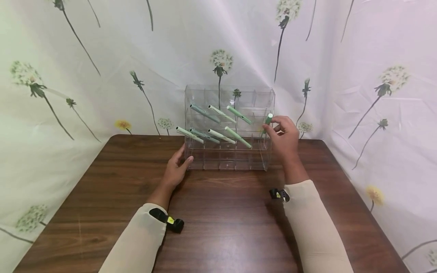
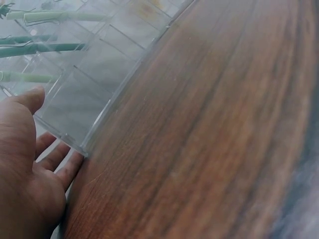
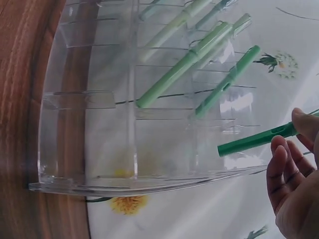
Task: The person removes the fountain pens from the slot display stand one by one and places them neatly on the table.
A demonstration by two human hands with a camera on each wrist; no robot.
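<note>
Head view: we pinch a green pen (image 1: 269,119) in our right hand (image 1: 286,138), at the right end of the clear rack (image 1: 244,164); our left hand (image 1: 175,171), fingers spread, touches its lower left edge.

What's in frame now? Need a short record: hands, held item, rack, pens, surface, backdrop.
left hand: left hand touches the rack's left side, low down
right hand: right hand pinches a green pen
held pen: at the rack's right end; contact with rack unclear
rack: clear tiered rack, divided into compartments, standing on the table
upper row: three pens
lower row: four pens
surface: wooden table
backdrop: white sheet printed with dandelions
</note>
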